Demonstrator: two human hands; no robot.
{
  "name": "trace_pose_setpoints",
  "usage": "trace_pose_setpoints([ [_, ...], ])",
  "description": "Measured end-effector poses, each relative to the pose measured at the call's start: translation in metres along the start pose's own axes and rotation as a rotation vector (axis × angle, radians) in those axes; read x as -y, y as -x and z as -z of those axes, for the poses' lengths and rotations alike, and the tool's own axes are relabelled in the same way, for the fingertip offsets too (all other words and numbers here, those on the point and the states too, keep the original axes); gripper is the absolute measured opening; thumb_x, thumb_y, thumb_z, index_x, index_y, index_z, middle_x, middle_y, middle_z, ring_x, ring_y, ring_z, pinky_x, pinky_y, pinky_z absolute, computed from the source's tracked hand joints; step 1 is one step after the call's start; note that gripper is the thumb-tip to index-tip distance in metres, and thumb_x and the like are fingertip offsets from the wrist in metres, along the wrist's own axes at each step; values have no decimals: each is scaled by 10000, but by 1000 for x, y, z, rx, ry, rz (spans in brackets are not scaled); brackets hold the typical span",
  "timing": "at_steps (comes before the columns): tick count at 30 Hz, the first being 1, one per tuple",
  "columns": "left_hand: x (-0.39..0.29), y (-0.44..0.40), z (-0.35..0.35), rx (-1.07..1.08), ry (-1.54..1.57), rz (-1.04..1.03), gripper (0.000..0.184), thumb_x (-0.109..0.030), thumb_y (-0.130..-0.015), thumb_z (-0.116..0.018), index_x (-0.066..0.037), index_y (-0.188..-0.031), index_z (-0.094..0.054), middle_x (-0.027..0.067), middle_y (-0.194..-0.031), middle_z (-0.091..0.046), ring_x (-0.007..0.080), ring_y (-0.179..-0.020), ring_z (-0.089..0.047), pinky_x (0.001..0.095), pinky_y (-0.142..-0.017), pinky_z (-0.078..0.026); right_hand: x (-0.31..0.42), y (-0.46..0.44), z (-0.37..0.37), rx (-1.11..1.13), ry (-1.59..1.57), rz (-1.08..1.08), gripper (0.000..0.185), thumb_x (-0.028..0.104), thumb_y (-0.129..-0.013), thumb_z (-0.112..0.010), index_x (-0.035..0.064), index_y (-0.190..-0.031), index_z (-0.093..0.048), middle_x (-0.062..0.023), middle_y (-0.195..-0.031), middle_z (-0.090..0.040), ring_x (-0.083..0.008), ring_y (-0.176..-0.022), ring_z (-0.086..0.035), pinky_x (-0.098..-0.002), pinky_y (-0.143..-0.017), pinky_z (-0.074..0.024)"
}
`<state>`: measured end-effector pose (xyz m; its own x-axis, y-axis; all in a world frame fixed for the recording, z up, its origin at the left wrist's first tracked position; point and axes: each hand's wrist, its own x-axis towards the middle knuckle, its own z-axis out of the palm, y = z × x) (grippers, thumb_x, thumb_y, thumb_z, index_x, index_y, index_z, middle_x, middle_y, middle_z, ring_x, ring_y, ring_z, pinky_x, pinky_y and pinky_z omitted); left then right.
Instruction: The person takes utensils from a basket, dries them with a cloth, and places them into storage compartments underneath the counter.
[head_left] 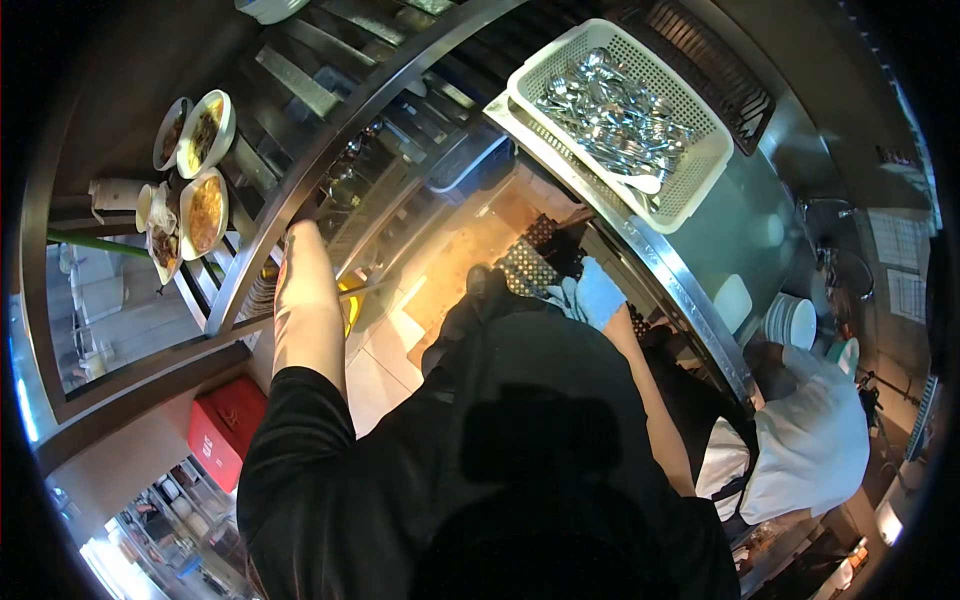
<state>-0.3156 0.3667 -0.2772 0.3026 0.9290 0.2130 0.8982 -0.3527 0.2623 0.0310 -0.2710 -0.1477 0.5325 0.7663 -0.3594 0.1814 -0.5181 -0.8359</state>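
Below the white basket [690,206] of cutlery [615,110], the right hand [594,300] is covered by a pale blue cloth or glove [604,290]; I cannot tell which, nor if the fingers are spread or closed. To the basket's left, the left forearm [308,310] reaches to a metal rail [322,160]; the left hand is hidden, its state I cannot tell. Farther left of the basket are food dishes [204,213].

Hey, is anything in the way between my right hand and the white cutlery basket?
Yes: the counter's steel edge runs between your right hand and the white cutlery basket. Your hand appears to hang below counter level.
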Motion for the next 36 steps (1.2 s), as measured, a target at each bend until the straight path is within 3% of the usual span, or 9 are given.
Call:
trace_pose_setpoints([
  [6,-33,28,-16,236,81,116,411,-452,-938,-552,-145,-1141,-734,153,-1205,-710,364,-1140,-659,445,-972,-514,-69,-8,-15,53,-598,-19,184,58,-1026,-463,-40,-1181,-482,-167,-963,-603,-247,-843,-712,-353,-652,-597],
  [9,-45,47,-7,131,200,-160,318,-252,-847,-654,-153,-1132,-752,180,-1130,-716,356,-936,-716,427,-838,-561,-53,-4,-8,66,-140,163,182,42,-1029,-444,-43,-1185,-485,-179,-990,-614,-264,-879,-717,-358,-659,-602],
  [15,-74,59,29,349,-208,24,327,-308,-857,-650,-165,-1132,-754,181,-1223,-688,372,-1068,-679,490,-900,-528,-19,-5,3,79,340,256,214,73,-1027,-474,-73,-1181,-505,-214,-995,-647,-269,-848,-734,-372,-621,-595],
  [21,21,62,4,37,78,30,408,-381,-909,-590,-69,-1148,-705,194,-1304,-642,377,-1244,-578,483,-1063,-421,3,-10,4,115,243,-92,239,75,-1004,-507,-124,-1136,-515,-234,-896,-692,-291,-782,-752,-377,-601,-588],
  [22,19,66,15,36,79,25,408,-381,-909,-590,-69,-1148,-705,194,-1304,-642,377,-1244,-578,483,-1063,-421,-9,-8,0,41,223,44,251,179,-957,-598,-69,-939,-559,-244,-852,-630,-356,-763,-686,-440,-633,-530],
  [24,-3,73,56,328,-594,-20,546,-436,-869,-679,-89,-1289,-645,182,-1242,-678,361,-1184,-627,495,-1024,-453,-48,-14,-10,-34,201,181,351,283,-910,-689,-13,-742,-603,-255,-807,-568,-421,-743,-620,-503,-664,-472],
  [27,-31,71,62,151,-128,19,584,-461,-880,-686,-82,-1319,-616,178,-1235,-669,322,-1125,-645,463,-952,-478,-66,-27,-17,-19,-106,155,361,300,-913,-687,-17,-746,-644,-247,-805,-568,-416,-745,-618,-502,-669,-478],
  [33,-66,19,2,497,961,350,653,-599,-890,-672,-128,-1337,-594,82,-1309,-605,225,-1042,-630,334,-629,-542,46,-3,8,100,536,189,204,119,-970,-577,-77,-1010,-536,-238,-801,-663,-304,-765,-722,-427,-602,-561],
  [36,-74,0,-57,248,858,290,641,-569,-855,-731,-129,-1308,-618,71,-1260,-621,200,-978,-621,333,-661,-528,48,6,10,18,707,314,210,140,-951,-609,-59,-958,-543,-259,-770,-657,-308,-759,-716,-432,-622,-549],
])
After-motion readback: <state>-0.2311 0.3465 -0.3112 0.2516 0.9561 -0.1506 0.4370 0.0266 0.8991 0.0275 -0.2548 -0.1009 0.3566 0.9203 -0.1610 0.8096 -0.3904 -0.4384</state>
